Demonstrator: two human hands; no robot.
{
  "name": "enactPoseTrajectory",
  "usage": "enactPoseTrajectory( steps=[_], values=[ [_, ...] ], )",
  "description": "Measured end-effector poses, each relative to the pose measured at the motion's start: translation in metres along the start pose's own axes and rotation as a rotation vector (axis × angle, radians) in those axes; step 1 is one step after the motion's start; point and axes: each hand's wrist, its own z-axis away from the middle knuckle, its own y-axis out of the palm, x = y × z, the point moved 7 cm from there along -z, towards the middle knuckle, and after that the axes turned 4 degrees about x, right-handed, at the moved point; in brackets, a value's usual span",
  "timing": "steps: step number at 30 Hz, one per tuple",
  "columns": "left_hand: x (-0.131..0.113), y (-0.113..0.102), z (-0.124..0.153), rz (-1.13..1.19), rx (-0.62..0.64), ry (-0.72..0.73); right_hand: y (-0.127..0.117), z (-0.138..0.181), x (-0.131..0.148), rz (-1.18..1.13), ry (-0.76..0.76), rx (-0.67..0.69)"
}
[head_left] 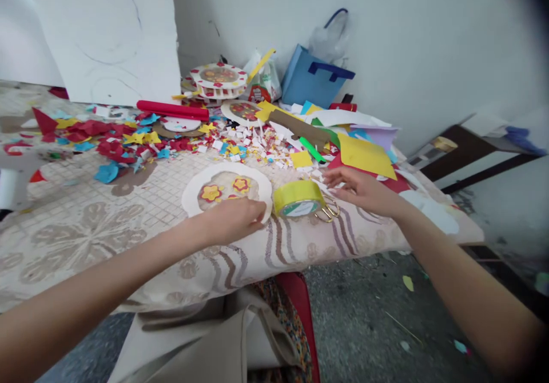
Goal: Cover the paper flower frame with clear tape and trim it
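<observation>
A white paper ring lies flat on the table cover, with red and yellow paper flowers showing inside it. My left hand is closed at the ring's near right rim, the fingers curled down over its edge and their tips partly hidden. Right of the ring rests a roll of yellow tape on its side. Gold scissor handles stick out beside the tape; the blades are hidden. Over the paper scraps just beyond them, my right hand has its fingers apart and nothing in them.
Coloured paper scraps cover the middle of the table. Behind stand a round white paper box, a red roll and a blue container. Yellow paper lies at the right; a glue gun-like white object is at the left.
</observation>
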Motion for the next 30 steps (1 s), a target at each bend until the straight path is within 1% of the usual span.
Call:
enactPoseTrajectory(
  steps=[2, 3, 4, 7, 9, 10, 11, 13, 16, 18, 21, 23, 25, 27, 28, 30],
  values=[
    [0.011, -0.018, -0.001, 0.039, -0.072, -0.120, 0.008, 0.008, -0.023, 0.084, 0.147, -0.065],
    [0.014, -0.027, -0.001, 0.052, -0.120, -0.144, 0.016, 0.010, -0.030, 0.131, 0.191, -0.051],
    [0.013, -0.035, -0.003, 0.064, -0.160, -0.135, 0.026, 0.010, -0.036, 0.170, 0.211, -0.018],
    [-0.005, -0.049, -0.012, 0.107, -0.198, 0.008, 0.046, 0.005, -0.046, 0.245, 0.294, 0.024],
    [-0.022, -0.051, -0.021, 0.139, -0.192, 0.114, 0.051, 0.003, -0.048, 0.268, 0.348, 0.023],
    [-0.029, -0.050, -0.026, 0.153, -0.184, 0.144, 0.051, 0.003, -0.048, 0.275, 0.366, 0.022],
    [-0.033, -0.049, -0.031, 0.162, -0.182, 0.154, 0.051, 0.004, -0.048, 0.280, 0.377, 0.021],
    [-0.035, -0.047, -0.040, 0.170, -0.203, 0.118, 0.050, 0.012, -0.047, 0.283, 0.388, 0.019],
    [-0.028, -0.044, -0.049, 0.192, -0.243, 0.063, 0.048, 0.034, -0.050, 0.264, 0.423, -0.018],
    [-0.022, -0.042, -0.050, 0.230, -0.258, 0.060, 0.048, 0.052, -0.051, 0.243, 0.443, -0.059],
    [-0.008, -0.041, -0.046, 0.320, -0.296, 0.034, 0.056, 0.075, -0.050, 0.157, 0.432, -0.082],
    [0.004, -0.041, -0.042, 0.392, -0.336, -0.004, 0.065, 0.084, -0.044, 0.087, 0.434, -0.103],
    [0.016, -0.040, -0.038, 0.474, -0.379, -0.044, 0.075, 0.088, -0.034, 0.049, 0.429, -0.132],
    [0.028, -0.039, -0.035, 0.556, -0.422, -0.072, 0.083, 0.088, -0.018, 0.089, 0.430, -0.167],
    [0.034, -0.038, -0.034, 0.592, -0.443, -0.082, 0.088, 0.087, -0.009, 0.131, 0.410, -0.173],
    [0.043, -0.036, -0.033, 0.660, -0.483, -0.094, 0.098, 0.081, 0.014, 0.210, 0.312, -0.171]
  ],
)
